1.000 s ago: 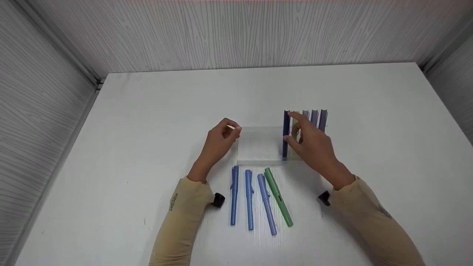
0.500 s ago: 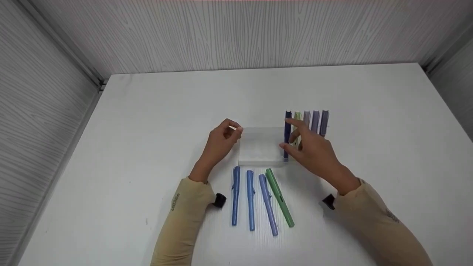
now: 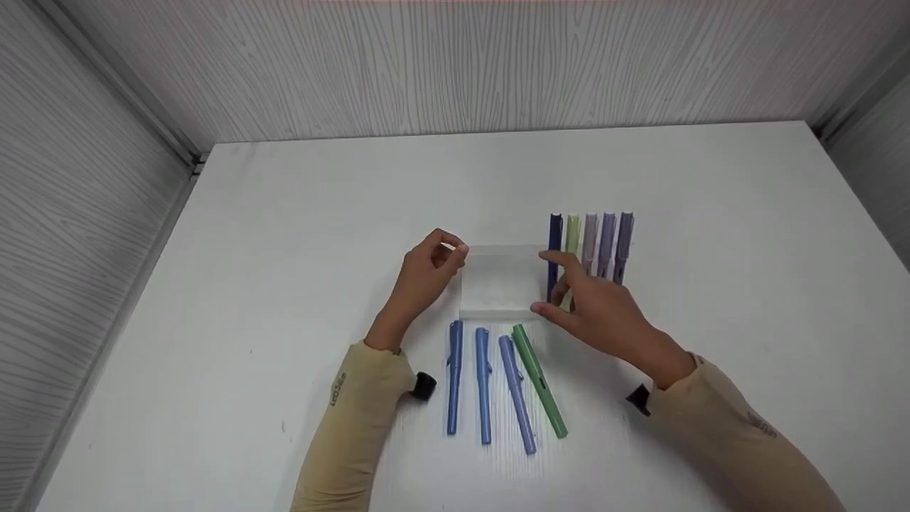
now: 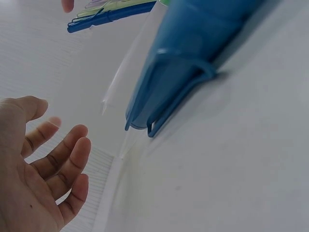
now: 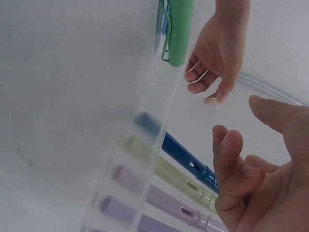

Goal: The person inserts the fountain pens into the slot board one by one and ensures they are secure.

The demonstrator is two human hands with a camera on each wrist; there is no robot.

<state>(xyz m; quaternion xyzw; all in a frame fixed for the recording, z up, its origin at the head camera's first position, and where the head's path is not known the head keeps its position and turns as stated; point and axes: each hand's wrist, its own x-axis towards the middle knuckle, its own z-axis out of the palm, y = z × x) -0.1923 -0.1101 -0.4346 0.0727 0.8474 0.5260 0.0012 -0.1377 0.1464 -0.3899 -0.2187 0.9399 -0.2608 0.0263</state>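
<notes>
A clear pen stand (image 3: pixel 500 284) sits mid-table. In its right part a dark blue pen (image 3: pixel 555 229), a light green pen (image 3: pixel 573 232) and several purple-toned pens (image 3: pixel 608 235) stand in a row. My right hand (image 3: pixel 601 309) is in front of these pens, thumb and index finger spread, holding nothing. In the right wrist view its other fingers bend loosely near the dark blue pen (image 5: pixel 186 159). At the stand's left edge is my left hand (image 3: pixel 426 277), fingers loosely bent; in the left wrist view nothing is between them. Whether it touches the stand I cannot tell.
In front of the stand lie a blue pen (image 3: pixel 454 377), a lighter blue pen (image 3: pixel 483 387), a lavender pen (image 3: pixel 517 398) and a green pen (image 3: pixel 542 387) on the white table (image 3: pixel 320 185). Grained panels (image 3: pixel 426 67) rise behind and at the sides.
My right hand has let go of the dark blue pen and drawn down toward me, leaving it upright in the stand. My left hand stays in nearly the same place.
</notes>
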